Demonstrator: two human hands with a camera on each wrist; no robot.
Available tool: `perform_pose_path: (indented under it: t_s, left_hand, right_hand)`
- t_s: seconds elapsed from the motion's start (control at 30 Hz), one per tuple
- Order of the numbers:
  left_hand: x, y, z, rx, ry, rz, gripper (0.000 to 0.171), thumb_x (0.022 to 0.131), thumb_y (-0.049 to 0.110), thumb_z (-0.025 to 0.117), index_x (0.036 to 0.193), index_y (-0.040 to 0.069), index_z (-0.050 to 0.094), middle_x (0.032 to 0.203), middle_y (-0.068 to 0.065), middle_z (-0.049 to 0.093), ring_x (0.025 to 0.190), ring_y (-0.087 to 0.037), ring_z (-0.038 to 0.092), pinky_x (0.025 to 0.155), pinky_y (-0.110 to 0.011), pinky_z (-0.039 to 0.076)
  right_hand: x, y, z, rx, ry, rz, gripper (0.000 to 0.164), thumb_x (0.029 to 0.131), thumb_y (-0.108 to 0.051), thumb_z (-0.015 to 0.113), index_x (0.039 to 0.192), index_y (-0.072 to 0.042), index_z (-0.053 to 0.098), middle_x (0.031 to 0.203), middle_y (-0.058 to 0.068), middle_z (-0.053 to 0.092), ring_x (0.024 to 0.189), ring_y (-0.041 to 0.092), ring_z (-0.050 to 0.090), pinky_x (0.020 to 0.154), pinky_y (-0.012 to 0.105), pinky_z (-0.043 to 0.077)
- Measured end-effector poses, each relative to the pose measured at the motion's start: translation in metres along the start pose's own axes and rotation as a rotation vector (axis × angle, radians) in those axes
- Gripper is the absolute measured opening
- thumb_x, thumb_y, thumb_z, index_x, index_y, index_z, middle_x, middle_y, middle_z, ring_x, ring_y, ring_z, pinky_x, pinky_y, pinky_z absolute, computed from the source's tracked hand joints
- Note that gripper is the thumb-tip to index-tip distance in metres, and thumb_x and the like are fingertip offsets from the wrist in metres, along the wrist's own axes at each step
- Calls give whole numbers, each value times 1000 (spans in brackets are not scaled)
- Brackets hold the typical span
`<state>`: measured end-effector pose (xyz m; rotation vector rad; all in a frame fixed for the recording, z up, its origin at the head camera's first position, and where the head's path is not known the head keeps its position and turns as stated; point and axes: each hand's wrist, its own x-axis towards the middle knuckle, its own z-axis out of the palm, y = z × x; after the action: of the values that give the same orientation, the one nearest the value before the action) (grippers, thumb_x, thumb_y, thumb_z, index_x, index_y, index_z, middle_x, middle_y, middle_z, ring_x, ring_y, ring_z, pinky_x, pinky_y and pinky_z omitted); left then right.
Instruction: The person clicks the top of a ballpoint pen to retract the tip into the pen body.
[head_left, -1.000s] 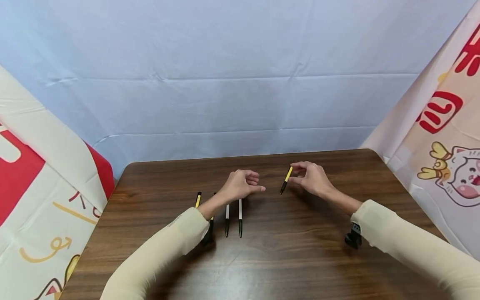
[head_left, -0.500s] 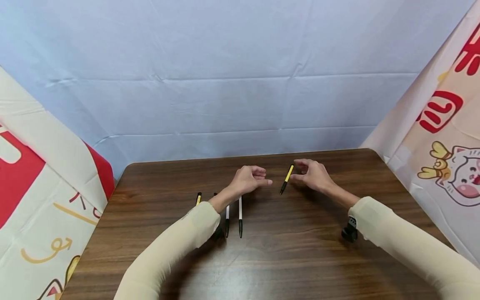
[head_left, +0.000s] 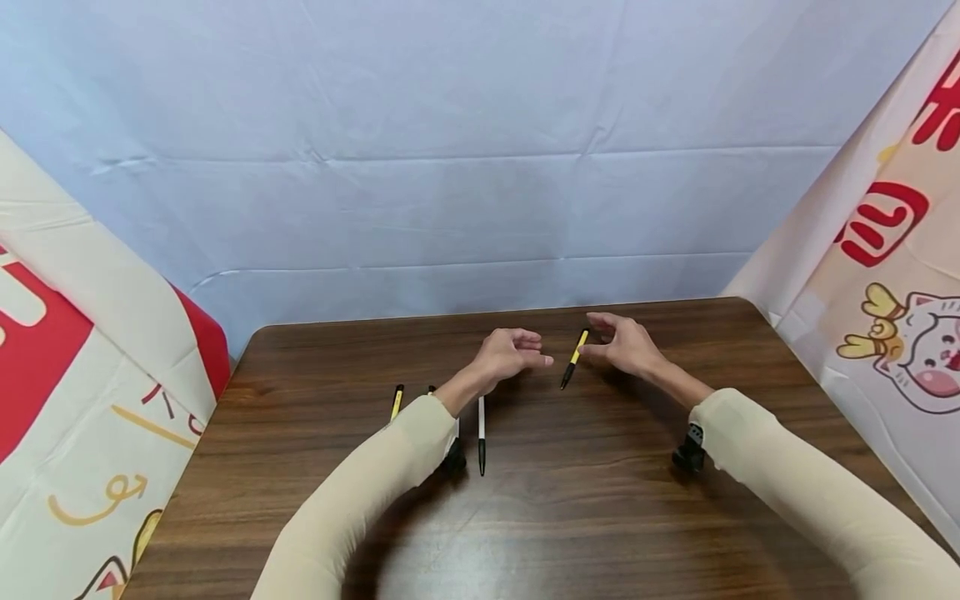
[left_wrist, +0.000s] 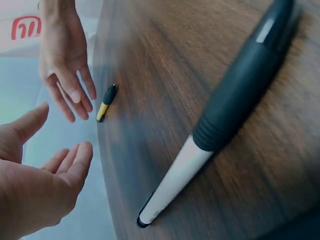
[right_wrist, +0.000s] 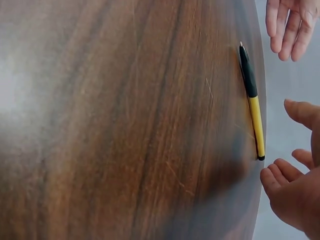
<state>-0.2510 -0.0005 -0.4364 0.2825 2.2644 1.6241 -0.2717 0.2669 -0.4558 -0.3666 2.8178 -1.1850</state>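
A yellow-and-black pen [head_left: 575,358] lies on the brown wooden table [head_left: 600,500] between the two hands, tilted slightly in the head view. Just to its right my right hand [head_left: 624,346] hovers with fingers parted and thumb near the barrel; nothing is held. My left hand [head_left: 512,353] is on the pen's left, its palm turned toward it and its fingers loosely extended. Below the left wrist lies a white pen with a black grip [head_left: 482,433], large in the left wrist view as a white-and-black pen [left_wrist: 200,135].
Another yellow pen [head_left: 397,400] shows left of my left forearm, partly covered by the sleeve [head_left: 375,475]. More pens are mostly hidden beneath that sleeve. A pale cloth backdrop [head_left: 465,208] hangs behind the table's far edge, with printed cloths at both sides.
My left hand has moved right and slightly away from me, nearer the yellow-and-black pen. The right hand's fingers, earlier at that pen, have spread back from it. The pen stays nearly in place.
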Motion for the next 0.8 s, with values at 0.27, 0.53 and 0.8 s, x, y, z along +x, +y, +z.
perform_pose_path:
  t_s: [0.27, 0.53, 0.8]
  left_hand:
    - [9, 1, 9, -93, -47, -15, 59, 90, 5, 85, 143, -5, 61, 142, -20, 66, 131, -32, 64, 109, -38, 54]
    - [18, -3, 20, -108, -48, -28, 59, 88, 2, 85, 142, -6, 62, 141, -20, 67, 131, -33, 64, 107, -34, 56]
    - [20, -4, 28, -83, -44, -48, 56, 88, 4, 87, 139, -3, 65, 137, -17, 70, 127, -30, 67, 101, -31, 58]
  right_hand:
    - [7, 9, 2, 62, -20, -2, 74, 96, -15, 81, 157, 6, 44, 158, 28, 48, 138, 48, 54, 114, 57, 47]
    - [11, 14, 2, 85, -22, 13, 76, 95, -14, 82, 157, 6, 44, 159, 27, 48, 139, 47, 53, 115, 57, 47]
    - [12, 12, 7, 52, -8, -1, 76, 93, -17, 84, 154, 7, 46, 152, 30, 53, 135, 48, 55, 112, 58, 48]
